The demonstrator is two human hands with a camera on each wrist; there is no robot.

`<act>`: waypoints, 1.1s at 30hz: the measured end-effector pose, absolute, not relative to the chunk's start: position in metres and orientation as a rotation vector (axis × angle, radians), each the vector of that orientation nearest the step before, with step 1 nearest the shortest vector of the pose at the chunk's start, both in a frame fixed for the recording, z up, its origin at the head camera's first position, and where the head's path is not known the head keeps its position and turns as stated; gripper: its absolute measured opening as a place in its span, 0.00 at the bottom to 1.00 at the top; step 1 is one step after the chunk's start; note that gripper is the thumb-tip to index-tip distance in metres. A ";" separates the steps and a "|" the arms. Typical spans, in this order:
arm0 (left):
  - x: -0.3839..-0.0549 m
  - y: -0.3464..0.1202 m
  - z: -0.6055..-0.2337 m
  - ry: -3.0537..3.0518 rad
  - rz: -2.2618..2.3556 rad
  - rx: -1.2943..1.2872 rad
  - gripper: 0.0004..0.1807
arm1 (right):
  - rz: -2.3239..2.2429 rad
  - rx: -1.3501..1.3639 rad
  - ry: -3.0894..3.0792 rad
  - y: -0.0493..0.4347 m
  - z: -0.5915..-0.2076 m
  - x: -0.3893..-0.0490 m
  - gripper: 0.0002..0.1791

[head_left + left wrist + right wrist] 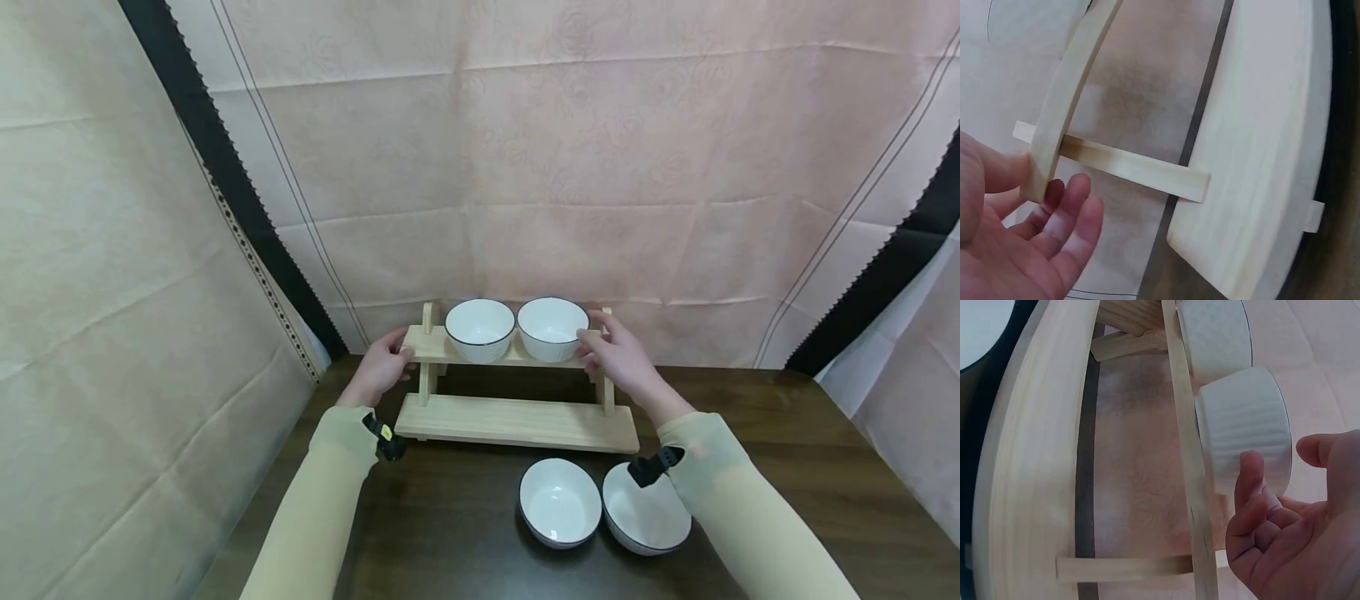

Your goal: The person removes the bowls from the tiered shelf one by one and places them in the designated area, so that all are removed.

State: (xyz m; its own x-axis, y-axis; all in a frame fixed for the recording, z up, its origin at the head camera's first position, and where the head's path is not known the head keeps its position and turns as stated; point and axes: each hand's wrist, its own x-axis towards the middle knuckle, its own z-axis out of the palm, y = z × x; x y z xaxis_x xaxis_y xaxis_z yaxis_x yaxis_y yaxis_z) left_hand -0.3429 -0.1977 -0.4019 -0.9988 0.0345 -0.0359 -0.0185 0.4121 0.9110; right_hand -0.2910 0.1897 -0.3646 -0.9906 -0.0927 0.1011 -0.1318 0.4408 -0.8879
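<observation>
A two-tier wooden rack [517,421] stands on the table, two white bowls with dark rims side by side on its upper board. My left hand [382,367] holds the left end of that board; the left wrist view shows the thumb on one face of the board [1060,106] and fingers around the other. At the right, my right hand [618,354] is beside the right bowl [553,332]. One finger overlaps the bowl's ribbed side [1244,419] in the right wrist view, and the thumb is apart from its rim. Whether that finger touches cannot be told. The left bowl [480,332] sits close by.
Two more white bowls stand in front of the rack, one bowl [560,502] near the middle and another bowl [645,510] partly under the right wrist strap. The dark wooden table [442,533] meets pale cloth walls [570,167] at the back and sides.
</observation>
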 end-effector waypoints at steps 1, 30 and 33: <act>-0.343 -0.197 -0.401 2.593 1.673 0.006 0.28 | 1.636 0.201 -2.629 0.189 -0.364 -0.292 0.34; -0.349 -0.199 -0.408 2.538 1.644 0.048 0.31 | 1.712 0.077 -2.666 0.179 -0.360 -0.297 0.35; -0.348 -0.198 -0.408 2.532 1.640 0.054 0.31 | 1.712 0.067 -2.650 0.178 -0.362 -0.298 0.34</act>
